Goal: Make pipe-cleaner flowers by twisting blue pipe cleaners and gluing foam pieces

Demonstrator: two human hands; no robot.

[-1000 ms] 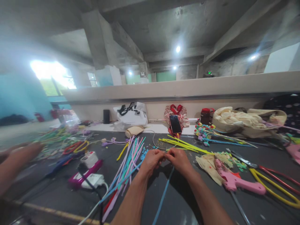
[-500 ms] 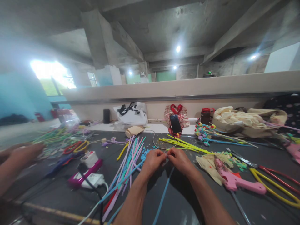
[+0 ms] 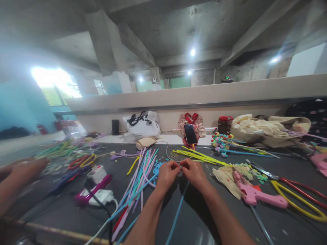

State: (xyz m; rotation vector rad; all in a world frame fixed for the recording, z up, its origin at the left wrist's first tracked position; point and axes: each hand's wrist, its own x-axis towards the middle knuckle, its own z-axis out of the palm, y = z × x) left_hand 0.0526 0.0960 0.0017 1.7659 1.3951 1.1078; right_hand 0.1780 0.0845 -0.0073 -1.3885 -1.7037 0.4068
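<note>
Over the middle of the dark table my left hand (image 3: 168, 173) and my right hand (image 3: 193, 173) meet, thumbs and fingertips pinched together. Whatever sits between the fingertips is too small to make out. A blue pipe cleaner (image 3: 176, 216) runs from beneath my right hand towards the front edge; whether the hand grips it cannot be told. Left of my left hand lie small blue pieces (image 3: 158, 166) and a loose bundle of pink, lilac and turquoise pipe cleaners (image 3: 143, 173). Yellow-green pipe cleaners (image 3: 201, 157) lie just beyond my right hand.
A pink glue gun (image 3: 263, 198) rests on a stained cloth at right, beside scissors (image 3: 293, 190) with red and yellow handles. At left are a purple power strip (image 3: 102, 185) and a co-worker's hands (image 3: 28, 170). Behind stand a phone (image 3: 190, 134) and a white bag (image 3: 143, 126).
My hands stay pinched together in nearly the same place. The view has shifted very slightly; nothing else visibly moves.
</note>
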